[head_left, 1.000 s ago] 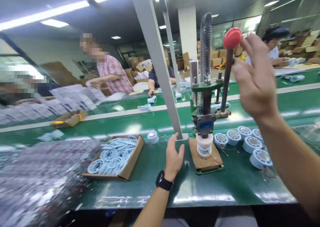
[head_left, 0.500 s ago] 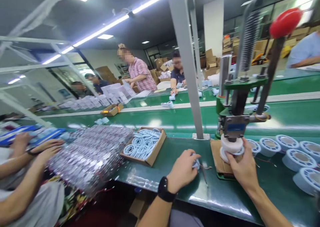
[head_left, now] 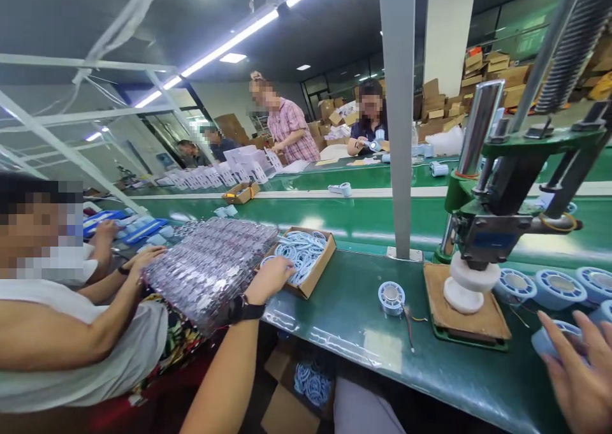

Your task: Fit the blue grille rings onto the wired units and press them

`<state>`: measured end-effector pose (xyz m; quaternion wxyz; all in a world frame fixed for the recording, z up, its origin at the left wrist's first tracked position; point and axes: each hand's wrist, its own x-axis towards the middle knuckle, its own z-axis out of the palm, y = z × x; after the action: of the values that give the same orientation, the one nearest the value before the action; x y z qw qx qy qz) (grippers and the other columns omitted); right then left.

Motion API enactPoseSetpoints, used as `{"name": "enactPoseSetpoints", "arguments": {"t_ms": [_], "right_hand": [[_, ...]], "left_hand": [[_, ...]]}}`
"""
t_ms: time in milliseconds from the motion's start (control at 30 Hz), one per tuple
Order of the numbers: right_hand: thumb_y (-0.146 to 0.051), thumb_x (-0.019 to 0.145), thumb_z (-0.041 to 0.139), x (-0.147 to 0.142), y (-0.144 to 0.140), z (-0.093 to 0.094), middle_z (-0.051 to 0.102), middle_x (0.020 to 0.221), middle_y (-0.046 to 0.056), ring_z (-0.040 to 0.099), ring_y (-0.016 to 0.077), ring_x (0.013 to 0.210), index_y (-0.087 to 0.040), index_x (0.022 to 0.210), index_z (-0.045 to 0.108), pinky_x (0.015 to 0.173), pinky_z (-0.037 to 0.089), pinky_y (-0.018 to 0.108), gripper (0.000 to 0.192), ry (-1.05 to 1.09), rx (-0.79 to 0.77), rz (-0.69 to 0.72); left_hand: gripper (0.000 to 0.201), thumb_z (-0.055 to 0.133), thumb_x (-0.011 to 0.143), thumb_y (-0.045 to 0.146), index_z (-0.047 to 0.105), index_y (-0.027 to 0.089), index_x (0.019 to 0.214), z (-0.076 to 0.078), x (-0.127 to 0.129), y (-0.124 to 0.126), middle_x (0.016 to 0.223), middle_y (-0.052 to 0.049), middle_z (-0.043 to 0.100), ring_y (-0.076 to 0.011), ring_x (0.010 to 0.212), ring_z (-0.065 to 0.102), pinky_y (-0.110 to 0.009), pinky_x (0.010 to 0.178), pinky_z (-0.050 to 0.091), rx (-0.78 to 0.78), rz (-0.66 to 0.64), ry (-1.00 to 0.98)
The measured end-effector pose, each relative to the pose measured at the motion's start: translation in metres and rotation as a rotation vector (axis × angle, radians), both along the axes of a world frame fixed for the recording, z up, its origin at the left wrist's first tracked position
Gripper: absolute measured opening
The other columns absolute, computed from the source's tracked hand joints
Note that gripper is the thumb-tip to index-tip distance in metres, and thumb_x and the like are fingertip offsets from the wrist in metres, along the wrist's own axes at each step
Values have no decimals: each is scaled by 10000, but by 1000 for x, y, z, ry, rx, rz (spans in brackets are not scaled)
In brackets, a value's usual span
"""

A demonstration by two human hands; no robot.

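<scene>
Since half a second ago my left hand (head_left: 271,276) has left the table by the press and gone out to the cardboard box (head_left: 319,269) of pale blue rings (head_left: 300,250), fingers curled on its near edge (whether they pinch a ring I cannot tell). My right hand (head_left: 581,380) has dropped off the white die (head_left: 467,284), fingers spread loosely at a blue spool (head_left: 554,341). One spool (head_left: 391,297) lies alone on the green table (head_left: 354,313), between box and press (head_left: 497,211).
</scene>
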<state>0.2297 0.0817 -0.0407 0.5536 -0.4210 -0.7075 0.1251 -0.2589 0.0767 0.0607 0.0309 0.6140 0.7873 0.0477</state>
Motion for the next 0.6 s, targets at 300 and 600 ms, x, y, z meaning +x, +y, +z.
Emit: {"name": "enactPoseSetpoints", "arguments": {"t_ms": [300, 600], "right_hand": [[-46, 860, 534, -148, 14, 3, 541, 1372, 198, 546, 347, 1279, -182, 1325, 614, 998, 536, 489, 491, -551, 24, 80], [-175, 785, 725, -100, -40, -10, 604, 1152, 145, 669, 272, 1006, -232, 1283, 634, 818, 620, 406, 510, -533, -174, 152]], "left_hand": [[219, 540, 973, 316, 666, 140, 937, 14, 17, -11, 964, -84, 722, -257, 967, 686, -449, 922, 521, 176, 85, -2], [322, 375, 980, 247, 678, 195, 884, -81, 184, -49, 946, -95, 727, -242, 898, 693, -368, 800, 581, 352, -235, -260]]}}
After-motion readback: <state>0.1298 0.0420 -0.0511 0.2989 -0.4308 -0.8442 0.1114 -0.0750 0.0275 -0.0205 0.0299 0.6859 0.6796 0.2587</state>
